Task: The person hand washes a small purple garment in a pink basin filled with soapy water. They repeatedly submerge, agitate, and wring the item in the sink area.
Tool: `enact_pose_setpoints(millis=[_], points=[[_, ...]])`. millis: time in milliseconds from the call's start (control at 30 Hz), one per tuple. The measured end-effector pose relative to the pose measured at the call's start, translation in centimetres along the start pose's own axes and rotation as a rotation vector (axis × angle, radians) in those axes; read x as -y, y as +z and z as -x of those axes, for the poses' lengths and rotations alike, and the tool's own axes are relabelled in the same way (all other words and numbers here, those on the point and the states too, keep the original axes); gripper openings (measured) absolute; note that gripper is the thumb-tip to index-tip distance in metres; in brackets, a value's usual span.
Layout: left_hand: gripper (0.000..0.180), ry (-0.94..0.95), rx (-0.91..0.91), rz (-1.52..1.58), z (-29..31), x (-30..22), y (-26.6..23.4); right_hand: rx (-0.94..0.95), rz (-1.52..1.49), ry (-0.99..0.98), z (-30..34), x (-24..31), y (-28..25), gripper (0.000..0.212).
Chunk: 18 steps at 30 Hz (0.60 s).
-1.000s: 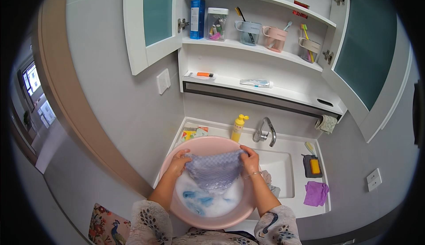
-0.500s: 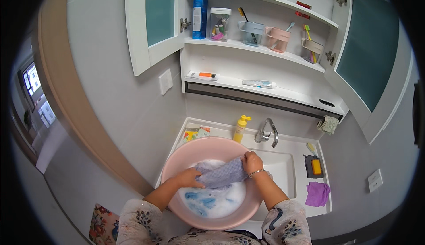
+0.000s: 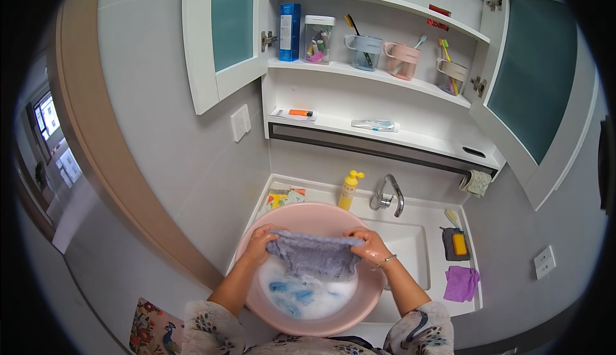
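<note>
A wet blue-grey towel (image 3: 314,255) hangs stretched between my hands over a pink basin (image 3: 350,320). My left hand (image 3: 260,242) is closed on its upper left corner, near the basin's left rim. On the other side, my right hand (image 3: 371,246) pinches the upper right corner; a bracelet circles that wrist. White suds fill the basin below, and a blue cloth (image 3: 292,295) lies partly sunk in them. The towel's lower edge hangs at the foam; whether it touches is hard to tell.
The basin stands over the left part of a white sink (image 3: 410,252). Behind it are a yellow bottle (image 3: 348,191) and a chrome faucet (image 3: 388,194). A purple cloth (image 3: 461,283) and a yellow soap-like block (image 3: 459,244) lie at right. An open mirror cabinet (image 3: 378,114) hangs above.
My left hand has moved up and left, and my right hand slightly down. The towel, bunched and slanted before, is now spread out level between them.
</note>
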<state>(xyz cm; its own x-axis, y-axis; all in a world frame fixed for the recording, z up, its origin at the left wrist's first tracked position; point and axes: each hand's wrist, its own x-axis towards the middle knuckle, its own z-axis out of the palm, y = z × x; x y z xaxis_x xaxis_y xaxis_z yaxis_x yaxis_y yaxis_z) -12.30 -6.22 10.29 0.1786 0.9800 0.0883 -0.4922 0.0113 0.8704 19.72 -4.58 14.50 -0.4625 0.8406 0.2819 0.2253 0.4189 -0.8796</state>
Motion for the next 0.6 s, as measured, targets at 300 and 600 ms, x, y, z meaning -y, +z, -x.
enact_pose_setpoints(millis=[300,600], points=[[0.021,-0.241,-0.436,0.484,-0.6,11.7,1.4,-0.312,0.0,-0.22,0.1,0.7,16.0,0.023],[0.04,-0.394,-0.657,0.3,-0.1,12.1,5.3,-0.589,0.087,0.091,-1.8,-3.5,15.0,0.017]])
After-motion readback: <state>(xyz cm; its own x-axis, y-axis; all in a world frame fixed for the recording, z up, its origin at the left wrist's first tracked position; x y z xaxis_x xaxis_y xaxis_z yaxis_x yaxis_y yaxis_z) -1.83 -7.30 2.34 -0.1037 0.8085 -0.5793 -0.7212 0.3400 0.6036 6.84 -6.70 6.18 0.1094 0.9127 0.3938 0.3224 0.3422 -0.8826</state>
